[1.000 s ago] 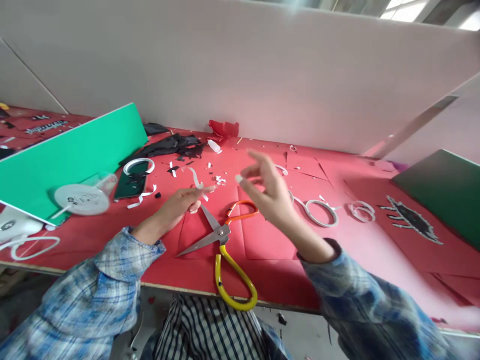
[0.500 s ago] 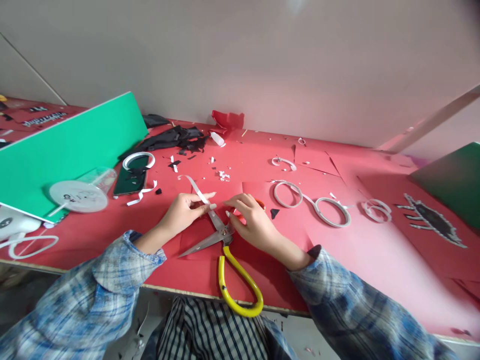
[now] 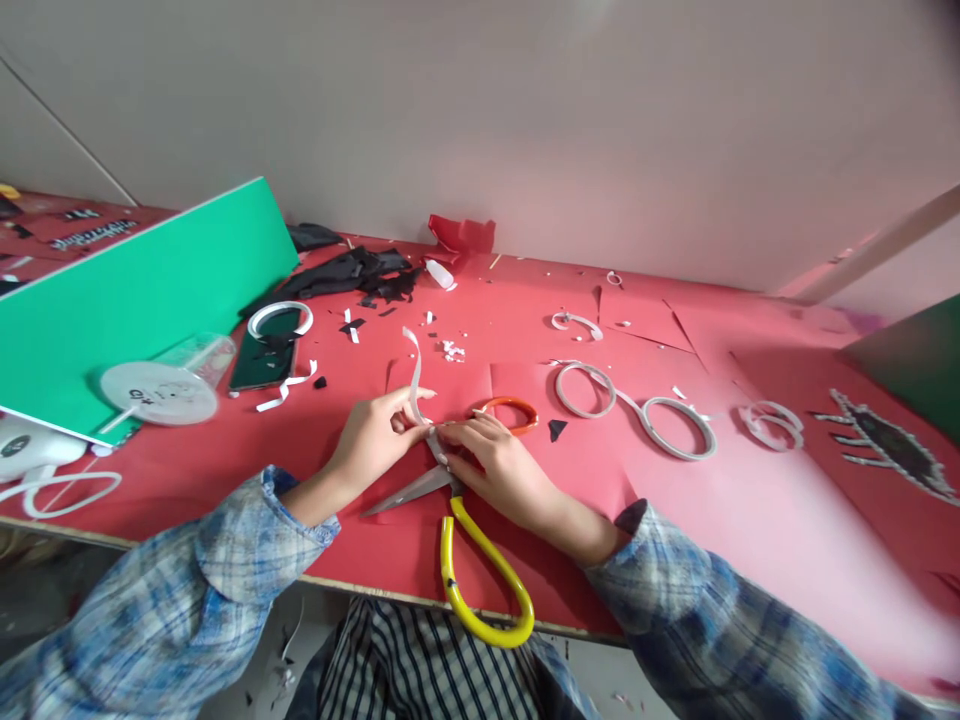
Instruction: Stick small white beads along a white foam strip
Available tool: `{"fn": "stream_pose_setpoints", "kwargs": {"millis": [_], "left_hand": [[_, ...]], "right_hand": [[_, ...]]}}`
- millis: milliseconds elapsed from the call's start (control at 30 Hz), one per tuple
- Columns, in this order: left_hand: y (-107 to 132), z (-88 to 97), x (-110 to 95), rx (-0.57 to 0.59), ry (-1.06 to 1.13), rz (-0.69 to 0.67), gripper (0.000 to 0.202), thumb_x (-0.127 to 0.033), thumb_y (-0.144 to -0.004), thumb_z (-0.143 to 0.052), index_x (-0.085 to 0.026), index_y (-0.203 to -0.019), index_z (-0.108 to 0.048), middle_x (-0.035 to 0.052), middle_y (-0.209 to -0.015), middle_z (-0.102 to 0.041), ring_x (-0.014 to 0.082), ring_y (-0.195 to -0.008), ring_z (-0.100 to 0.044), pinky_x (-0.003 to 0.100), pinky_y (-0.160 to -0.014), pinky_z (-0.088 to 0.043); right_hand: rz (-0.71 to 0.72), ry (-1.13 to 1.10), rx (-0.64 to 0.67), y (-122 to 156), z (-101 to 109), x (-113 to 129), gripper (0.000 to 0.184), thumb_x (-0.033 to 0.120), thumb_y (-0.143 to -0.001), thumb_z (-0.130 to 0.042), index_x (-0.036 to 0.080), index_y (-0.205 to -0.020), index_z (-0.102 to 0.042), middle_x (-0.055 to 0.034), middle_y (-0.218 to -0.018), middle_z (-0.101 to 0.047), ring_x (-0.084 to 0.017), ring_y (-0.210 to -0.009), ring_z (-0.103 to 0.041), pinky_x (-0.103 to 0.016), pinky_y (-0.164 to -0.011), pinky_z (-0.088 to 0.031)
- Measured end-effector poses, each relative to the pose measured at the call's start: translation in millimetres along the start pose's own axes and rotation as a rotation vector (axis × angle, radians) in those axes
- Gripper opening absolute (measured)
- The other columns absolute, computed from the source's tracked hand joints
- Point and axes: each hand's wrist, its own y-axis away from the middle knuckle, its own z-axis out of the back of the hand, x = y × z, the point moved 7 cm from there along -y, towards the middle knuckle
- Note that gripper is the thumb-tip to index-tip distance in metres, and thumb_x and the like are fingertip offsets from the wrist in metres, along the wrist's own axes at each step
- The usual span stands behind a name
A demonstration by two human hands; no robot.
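My left hand [image 3: 373, 437] pinches a narrow white strip [image 3: 415, 375] between thumb and fingers; its free end curls upward. Right beside it, my right hand [image 3: 504, 470] is closed, its fingertips at the strip's lower end, touching or nearly touching my left fingertips. Under both hands lies a large pair of scissors with spread blades [image 3: 409, 492]. One handle is yellow [image 3: 491, 570] and reaches past the table edge, while the other is orange [image 3: 517, 402]. My right hand covers the scissors' pivot.
White strip rolls [image 3: 679, 428] lie on the red table [image 3: 570, 560] to the right. Leftward are a green board [image 3: 150, 290], a phone [image 3: 259, 368] with a white ring [image 3: 304, 318], and a plastic cup [image 3: 161, 392]. Black scraps [image 3: 349, 272] and a small white bottle [image 3: 440, 274] sit behind.
My right hand has moved left to meet my left fingertips at the strip. The strip now stands more upright, and more of the orange handle shows.
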Motion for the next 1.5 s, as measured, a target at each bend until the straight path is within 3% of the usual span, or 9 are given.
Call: {"fn": "stream_pose_setpoints", "kwargs": {"millis": [233, 400, 533, 600, 833, 1067, 1267, 1367, 1500], "left_hand": [[0, 6.5, -6, -0.043, 0.019, 0.045, 0.024, -0.025, -0.075, -0.065, -0.017, -0.097, -0.064, 0.0017, -0.069, -0.069, 0.0163, -0.064, -0.065, 0.025, -0.061, -0.051], [0, 48.7, -2, -0.383, 0.249, 0.074, 0.028, -0.038, -0.074, -0.068, -0.017, -0.093, -0.063, 0.0011, -0.073, -0.068, 0.0103, -0.051, -0.057, 0.020, -0.047, -0.046], [-6, 17.9, 5, 0.013, 0.297, 0.134, 0.029, -0.037, -0.071, -0.070, -0.014, -0.087, -0.064, 0.0051, -0.076, -0.070, 0.0141, -0.057, -0.062, 0.022, -0.049, -0.049], [-5, 6.3, 5, 0.091, 0.215, 0.108, 0.022, -0.034, -0.070, -0.069, -0.015, -0.080, -0.064, 0.0051, -0.075, -0.070, 0.0152, -0.062, -0.064, 0.023, -0.055, -0.050], [3, -2.4, -9, 0.007, -0.117, 0.015, 0.006, -0.023, -0.075, -0.060, -0.019, -0.070, -0.057, 0.0004, -0.064, -0.065, 0.0141, -0.058, -0.059, 0.024, -0.057, -0.044], [-4, 29.0, 21, -0.303, 0.318, 0.242, 0.025, -0.036, -0.067, -0.069, -0.018, -0.069, -0.052, -0.0023, -0.061, -0.057, 0.0095, -0.048, -0.050, 0.018, -0.038, -0.035], [-4, -1.5, 4, 0.101, 0.094, 0.100, 0.009, -0.026, -0.072, -0.060, -0.018, -0.069, -0.055, -0.0034, -0.054, -0.055, 0.0089, -0.043, -0.047, 0.019, -0.043, -0.036], [-3, -4.5, -6, 0.059, -0.008, 0.015, 0.007, -0.017, -0.069, -0.056, -0.018, -0.062, -0.052, -0.0011, -0.058, -0.058, 0.0115, -0.054, -0.053, 0.020, -0.052, -0.040], [-7, 13.4, 9, -0.167, 0.312, 0.160, 0.015, -0.025, -0.067, -0.063, -0.019, -0.063, -0.050, -0.0021, -0.056, -0.055, 0.0098, -0.048, -0.049, 0.019, -0.043, -0.033]], "right_hand": [[-0.116, -0.140, -0.012, 3, -4, -11, 0.024, 0.019, -0.087, -0.056, 0.015, -0.110, -0.057, -0.0117, -0.097, -0.066, -0.022, -0.092, -0.063, -0.037, -0.080, -0.054], [-0.162, -0.185, -0.007, 4, -5, -15, 0.031, 0.014, -0.084, -0.059, 0.014, -0.114, -0.053, -0.0099, -0.091, -0.067, -0.022, -0.097, -0.064, -0.037, -0.084, -0.054], [-0.162, -0.169, -0.020, 4, -4, -15, 0.029, 0.013, -0.084, -0.059, 0.015, -0.112, -0.054, -0.0096, -0.093, -0.065, -0.021, -0.092, -0.064, -0.035, -0.081, -0.054], [-0.158, -0.161, -0.028, 3, -3, -14, 0.027, 0.015, -0.084, -0.059, 0.016, -0.111, -0.055, -0.0098, -0.094, -0.065, -0.021, -0.092, -0.063, -0.036, -0.081, -0.054], [-0.113, -0.154, -0.033, 2, -3, -10, 0.027, 0.018, -0.087, -0.056, 0.018, -0.114, -0.054, -0.0094, -0.098, -0.066, -0.021, -0.094, -0.063, -0.036, -0.081, -0.053], [-0.120, -0.157, -0.016, 2, -6, -13, 0.033, 0.016, -0.085, -0.058, 0.018, -0.117, -0.052, -0.0089, -0.093, -0.069, -0.022, -0.095, -0.065, -0.039, -0.086, -0.052], [-0.100, -0.139, -0.038, 2, -4, -10, 0.027, 0.018, -0.087, -0.057, 0.018, -0.114, -0.053, -0.0092, -0.097, -0.069, -0.021, -0.091, -0.065, -0.042, -0.090, -0.049], [-0.074, -0.134, -0.035, 1, -4, -7, 0.020, 0.018, -0.088, -0.055, 0.018, -0.108, -0.055, -0.0091, -0.099, -0.069, -0.022, -0.093, -0.064, -0.042, -0.092, -0.048], [-0.085, -0.143, -0.044, 2, -4, -8, 0.021, 0.016, -0.087, -0.056, 0.017, -0.108, -0.055, -0.0094, -0.094, -0.069, -0.022, -0.092, -0.064, -0.040, -0.087, -0.050]]}}
